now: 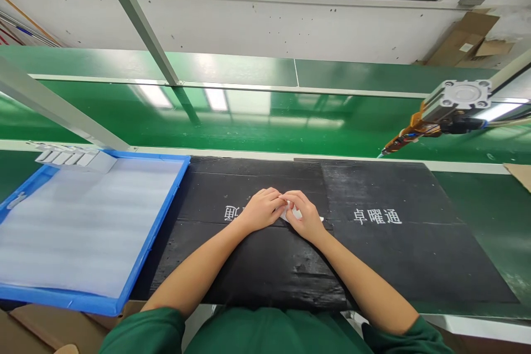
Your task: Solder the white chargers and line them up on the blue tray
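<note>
- While both bare hands meet over the dark work surface, the right hand [306,217] has its thumb and fingertips clamped on a small white piece [296,213].
- The left hand [262,209] is curled in from the other side, fingertips against the piece's left end; whether they grip it or only steady it cannot be told.
- The piece is mostly hidden by fingers. A white tip [321,219] shows beyond the right hand; it may belong to the same piece or to another.
- With so little of it exposed, the piece could probably slip or twist if one hand pressed harder than the other, and thin parts might bend.
- Beneath the hands lies a black sheet [265,268]; another black sheet [418,257], with white characters, lies to its right. The surface looks creased, so a dropped piece could catch at a fold or seam.
- To the left stands a blue-rimmed tray [153,238] with a white liner [91,227]. White parts [78,158] lie in a row at its far left corner, so a careless sleeve or forearm might knock them out of line.
- Far right, an orange-and-grey device [450,102] hangs, tip pointing down and left, well apart from the hands; a wide reach that way could bump it.
</note>
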The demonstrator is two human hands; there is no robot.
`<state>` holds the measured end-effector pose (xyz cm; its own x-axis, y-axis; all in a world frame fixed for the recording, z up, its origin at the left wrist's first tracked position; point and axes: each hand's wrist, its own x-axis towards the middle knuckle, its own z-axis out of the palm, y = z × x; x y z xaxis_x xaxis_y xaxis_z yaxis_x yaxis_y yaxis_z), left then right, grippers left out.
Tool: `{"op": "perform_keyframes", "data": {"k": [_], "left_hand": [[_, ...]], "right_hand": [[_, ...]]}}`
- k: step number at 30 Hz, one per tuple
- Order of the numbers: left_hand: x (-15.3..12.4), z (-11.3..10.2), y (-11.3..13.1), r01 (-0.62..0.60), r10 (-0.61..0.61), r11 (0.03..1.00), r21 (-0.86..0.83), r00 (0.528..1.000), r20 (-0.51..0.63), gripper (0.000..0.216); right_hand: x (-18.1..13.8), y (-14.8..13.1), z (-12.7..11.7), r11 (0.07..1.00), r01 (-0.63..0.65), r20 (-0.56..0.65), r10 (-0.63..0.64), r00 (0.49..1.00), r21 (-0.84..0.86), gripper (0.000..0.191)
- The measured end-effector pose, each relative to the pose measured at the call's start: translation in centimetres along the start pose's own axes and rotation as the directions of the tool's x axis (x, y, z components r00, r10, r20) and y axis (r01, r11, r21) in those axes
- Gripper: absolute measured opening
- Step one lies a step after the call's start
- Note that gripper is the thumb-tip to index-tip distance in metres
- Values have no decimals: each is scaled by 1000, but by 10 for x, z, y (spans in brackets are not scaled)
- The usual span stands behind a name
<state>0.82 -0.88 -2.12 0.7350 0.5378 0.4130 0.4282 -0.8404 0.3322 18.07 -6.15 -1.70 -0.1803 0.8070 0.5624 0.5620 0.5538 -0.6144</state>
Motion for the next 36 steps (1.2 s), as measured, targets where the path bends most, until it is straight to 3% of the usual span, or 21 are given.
{"op": "perform_keyframes", "data": {"k": [26, 36], "left_hand": [[0, 0, 0, 23, -22, 1000, -10, 999, 44, 22], [-1, 1, -1, -7, 7, 1000, -1, 1000, 10, 19]], "right_hand": [[0, -1, -1, 999, -49, -1, 49, 999, 2, 37], [1, -1, -1, 1000, -19, 26, 19, 999, 9, 41]]}}
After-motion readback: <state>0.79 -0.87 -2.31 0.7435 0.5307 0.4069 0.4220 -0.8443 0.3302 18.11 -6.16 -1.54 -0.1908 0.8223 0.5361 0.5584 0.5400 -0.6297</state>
